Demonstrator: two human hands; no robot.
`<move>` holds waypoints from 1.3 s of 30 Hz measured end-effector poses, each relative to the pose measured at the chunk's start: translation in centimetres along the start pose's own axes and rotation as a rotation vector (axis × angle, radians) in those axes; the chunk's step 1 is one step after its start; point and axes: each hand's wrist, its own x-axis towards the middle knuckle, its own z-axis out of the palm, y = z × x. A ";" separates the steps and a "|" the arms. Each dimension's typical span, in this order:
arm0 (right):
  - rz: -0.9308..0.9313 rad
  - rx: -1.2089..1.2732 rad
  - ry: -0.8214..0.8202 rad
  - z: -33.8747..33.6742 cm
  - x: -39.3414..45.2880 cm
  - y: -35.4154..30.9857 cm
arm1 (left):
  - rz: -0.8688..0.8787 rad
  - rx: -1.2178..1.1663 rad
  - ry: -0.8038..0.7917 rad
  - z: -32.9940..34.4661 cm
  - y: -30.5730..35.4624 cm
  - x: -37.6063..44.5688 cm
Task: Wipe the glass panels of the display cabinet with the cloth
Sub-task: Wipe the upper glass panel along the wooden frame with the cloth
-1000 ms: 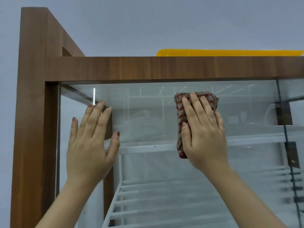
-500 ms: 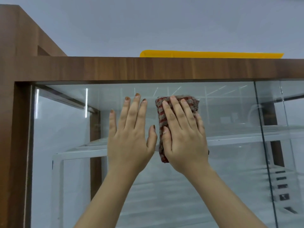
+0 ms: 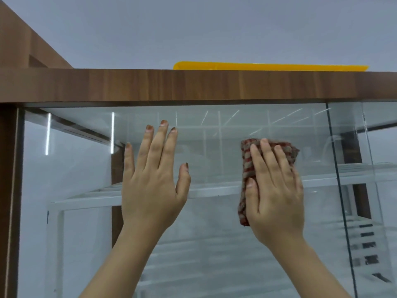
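Observation:
The display cabinet has a brown wooden frame (image 3: 193, 87) and a large front glass panel (image 3: 214, 136). My right hand (image 3: 277, 196) presses a folded red-and-grey checked cloth (image 3: 247, 160) flat against the upper right part of that glass, just left of the panel's vertical edge (image 3: 337, 179). My left hand (image 3: 152, 181) lies flat on the glass to the left, fingers spread and pointing up, holding nothing. A gap of bare glass separates the two hands.
A yellow tray-like object (image 3: 268, 66) lies on top of the cabinet. White shelves (image 3: 210, 191) show through the glass. A second glass panel (image 3: 369, 190) continues to the right. The wooden left post (image 3: 8, 190) frames the side.
My right hand has slid the cloth to the right across the glass, away from my left hand. The view has shifted slightly; the left hand stays flat on the glass.

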 end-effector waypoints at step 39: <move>-0.162 0.003 -0.094 -2.2 6.2 9.7 | 0.043 0.005 -0.053 2.5 9.2 1.1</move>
